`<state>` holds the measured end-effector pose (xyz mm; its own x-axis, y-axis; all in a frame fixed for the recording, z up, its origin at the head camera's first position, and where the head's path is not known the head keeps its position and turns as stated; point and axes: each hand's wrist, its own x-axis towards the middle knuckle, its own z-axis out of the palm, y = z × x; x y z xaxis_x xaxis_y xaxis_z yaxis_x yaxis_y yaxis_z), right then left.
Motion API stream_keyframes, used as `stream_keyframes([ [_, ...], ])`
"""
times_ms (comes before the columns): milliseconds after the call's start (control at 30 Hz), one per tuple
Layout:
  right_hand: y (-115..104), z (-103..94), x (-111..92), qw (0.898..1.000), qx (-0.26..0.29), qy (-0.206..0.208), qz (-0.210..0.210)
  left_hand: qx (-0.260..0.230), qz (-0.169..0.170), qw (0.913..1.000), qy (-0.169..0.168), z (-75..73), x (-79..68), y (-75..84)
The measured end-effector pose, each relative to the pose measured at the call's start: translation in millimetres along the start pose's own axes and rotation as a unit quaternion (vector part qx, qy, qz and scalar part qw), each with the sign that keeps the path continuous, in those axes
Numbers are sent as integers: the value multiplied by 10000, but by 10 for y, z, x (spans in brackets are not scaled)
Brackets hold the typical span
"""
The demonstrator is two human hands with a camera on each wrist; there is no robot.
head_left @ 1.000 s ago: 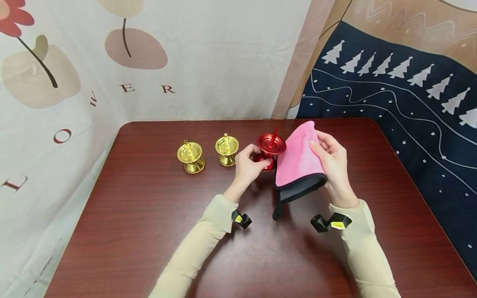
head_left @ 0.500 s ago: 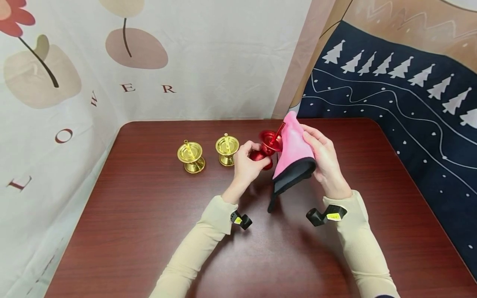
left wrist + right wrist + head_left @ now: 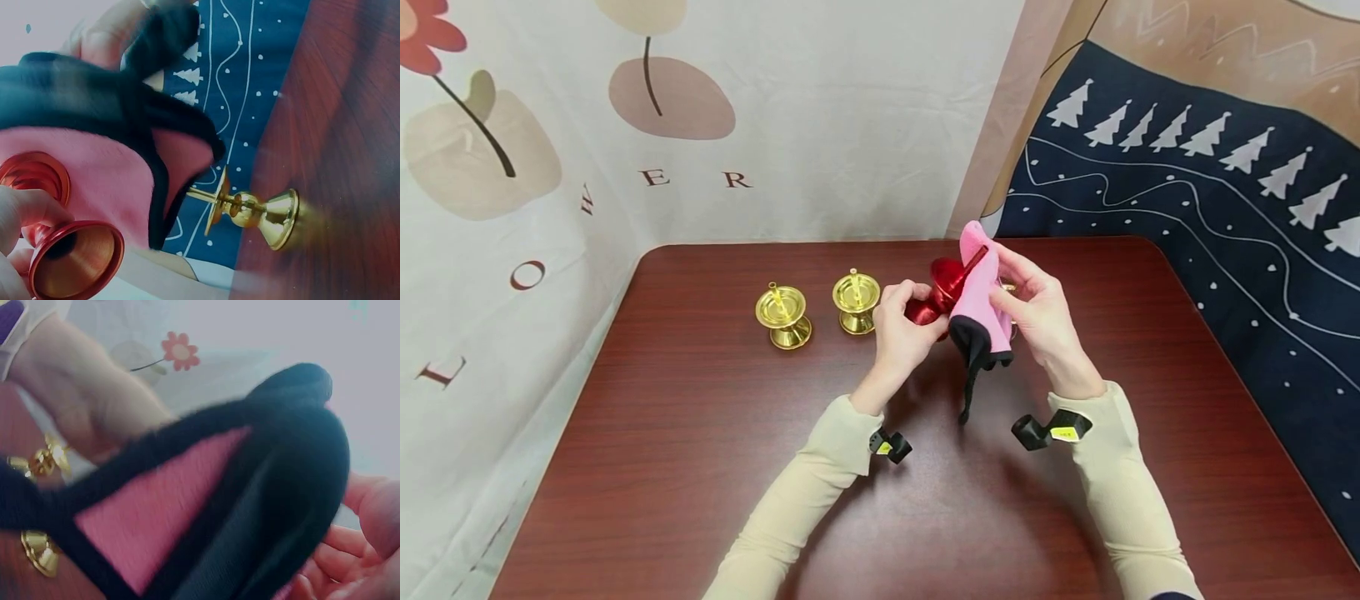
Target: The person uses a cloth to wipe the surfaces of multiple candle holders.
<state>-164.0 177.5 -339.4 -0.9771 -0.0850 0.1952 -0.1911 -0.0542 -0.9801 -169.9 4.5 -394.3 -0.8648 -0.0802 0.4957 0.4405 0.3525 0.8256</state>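
Note:
A shiny red candle holder [image 3: 946, 282] is tilted to the right, with the thumb and fingers of my left hand [image 3: 901, 332] gripping it low down. Its flared base [image 3: 78, 265] shows in the left wrist view. Between thumb and fingers, my right hand [image 3: 1037, 310] holds a pink cloth [image 3: 977, 293] with a black border. The cloth lies against the red dish and its upright rod. In the right wrist view the cloth's black trim [image 3: 294, 456] hides most of the work.
Two gold candle holders [image 3: 856, 302] stand upright on the brown table [image 3: 700, 433], left of my left hand. Another gold candle holder [image 3: 250, 209] is behind the cloth and right hand, mostly hidden in the head view. Printed fabric hangs behind the table.
The right hand has moved left and slightly up, bringing the cloth around the red dish. The red candle holder has tipped from nearly upright toward the right in the left hand's grip.

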Motion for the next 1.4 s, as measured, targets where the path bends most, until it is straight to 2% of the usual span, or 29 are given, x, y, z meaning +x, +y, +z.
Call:
stream_keyframes([
  [167, 4, 121, 1, 9957, -615, 591, -366, 122, 714, 9971, 245, 16, 3, 14],
  [300, 13, 186, 4, 9897, -849, 1019, -542, 245, 992, 9943, 306, 18, -7, 12],
  [533, 22, 228, 17, 9851, -646, 1479, -602, 311, 1126, 9927, 282, 19, -4, 11],
  [800, -67, 192, 42, 9862, 108, 1594, -426, 226, 1182, 9925, 205, 22, 20, -8],
  [1100, -121, 131, 38, 9759, 811, 1935, -601, 89, 1072, 9939, 235, 37, 26, -64],
  [1267, -49, 138, -47, 9761, 870, 1947, -426, 74, 1025, 9942, 318, 35, 50, -57],
  [1400, 13, 199, -72, 9815, 581, 1778, -410, 310, 1320, 9892, 560, 45, 65, -32],
])
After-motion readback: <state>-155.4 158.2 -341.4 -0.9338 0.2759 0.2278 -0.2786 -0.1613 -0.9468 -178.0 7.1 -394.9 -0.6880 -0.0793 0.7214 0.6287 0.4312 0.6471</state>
